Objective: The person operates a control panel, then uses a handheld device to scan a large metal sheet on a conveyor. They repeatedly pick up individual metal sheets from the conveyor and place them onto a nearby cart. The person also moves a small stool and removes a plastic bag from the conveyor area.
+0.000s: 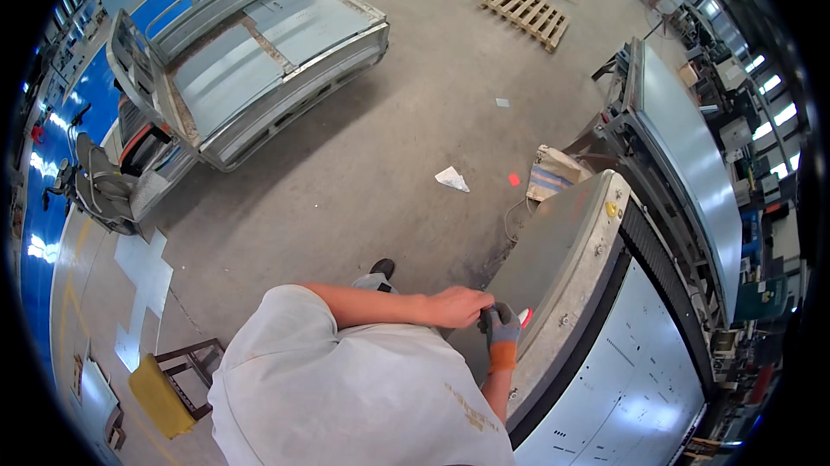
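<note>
My left hand (460, 307) is bare and closed, its fingertips meeting the dark fingers of the work glove (502, 328) on my right hand (500, 324). That glove is grey with dark fingers and an orange cuff. Both hands come together in front of my body, beside the rounded grey edge of a large machine (577, 271). At the outer side of the gloved hand a small red and white object (525, 317) sticks out; its kind is not clear. The right fingers look curled, and what lies inside them is hidden.
Perforated sheet metal (618, 362) lies on the machine at my right. Beyond it stands a table with a large metal sheet (692, 155). A flatbed cargo tricycle (259, 60) is at far left, a wooden pallet (526, 15) farther off, and a yellow-seated stool (162, 397) at near left.
</note>
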Action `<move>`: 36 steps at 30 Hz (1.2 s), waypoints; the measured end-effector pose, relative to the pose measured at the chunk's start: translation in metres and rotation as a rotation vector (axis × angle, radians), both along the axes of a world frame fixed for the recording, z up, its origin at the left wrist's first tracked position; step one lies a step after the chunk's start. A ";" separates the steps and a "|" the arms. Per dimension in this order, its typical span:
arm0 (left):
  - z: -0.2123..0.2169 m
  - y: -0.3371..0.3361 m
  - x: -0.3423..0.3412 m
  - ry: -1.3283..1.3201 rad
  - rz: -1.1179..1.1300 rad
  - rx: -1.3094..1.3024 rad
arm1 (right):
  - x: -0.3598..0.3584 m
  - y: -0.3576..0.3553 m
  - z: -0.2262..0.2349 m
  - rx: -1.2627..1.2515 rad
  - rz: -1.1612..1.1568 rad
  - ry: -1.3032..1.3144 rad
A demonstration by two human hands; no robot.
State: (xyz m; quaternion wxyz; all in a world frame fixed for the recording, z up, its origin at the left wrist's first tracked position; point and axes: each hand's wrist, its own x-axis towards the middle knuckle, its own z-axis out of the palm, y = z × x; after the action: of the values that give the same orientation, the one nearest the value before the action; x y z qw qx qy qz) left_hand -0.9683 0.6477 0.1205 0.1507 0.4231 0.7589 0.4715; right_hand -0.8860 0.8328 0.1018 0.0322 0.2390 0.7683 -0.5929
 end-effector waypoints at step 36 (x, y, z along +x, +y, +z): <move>-0.006 0.045 -0.291 -1.032 0.570 0.782 | -0.242 -0.084 0.041 0.131 0.132 0.201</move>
State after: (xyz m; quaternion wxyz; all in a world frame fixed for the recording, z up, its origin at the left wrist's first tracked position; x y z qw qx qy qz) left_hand -1.2591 0.6928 0.1143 0.1989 -0.0463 0.4469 0.8710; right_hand -1.1276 0.7488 0.1427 -0.0214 0.1289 0.8189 -0.5588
